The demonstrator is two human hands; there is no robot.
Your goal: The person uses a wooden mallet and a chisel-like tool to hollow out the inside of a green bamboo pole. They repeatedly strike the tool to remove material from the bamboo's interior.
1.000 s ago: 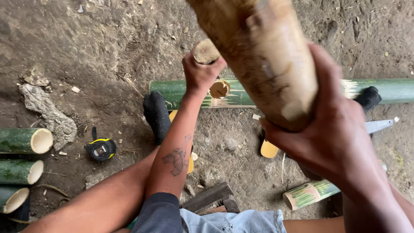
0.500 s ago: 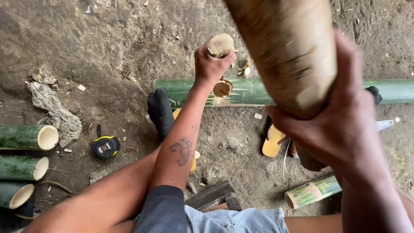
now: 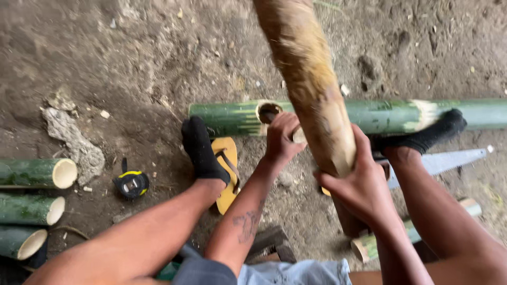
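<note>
My right hand (image 3: 359, 184) is closed around the thick tan-brown bamboo pole (image 3: 311, 89), fingers wrapped over its lower part, gripping it firmly. The pole runs up the frame from that grip towards the top edge, leaning slightly left, so its long axis is nearly upright in my view and its far end is cut off by the frame. My left hand (image 3: 280, 140) is curled shut at the round hole (image 3: 269, 112) cut into the long green bamboo trunk (image 3: 380, 116); it seems to pinch a small pale piece, though I cannot tell exactly what. That trunk lies flat on the dirt ground (image 3: 132, 63), its long axis left to right. My feet in black socks (image 3: 200, 148) rest against it, one beside a yellow sandal (image 3: 228, 174). A yellow-black tape measure (image 3: 132, 183) lies to the left, near three short cut green bamboo sections (image 3: 31, 206). A hand saw blade (image 3: 449, 161) lies to the right.
</note>
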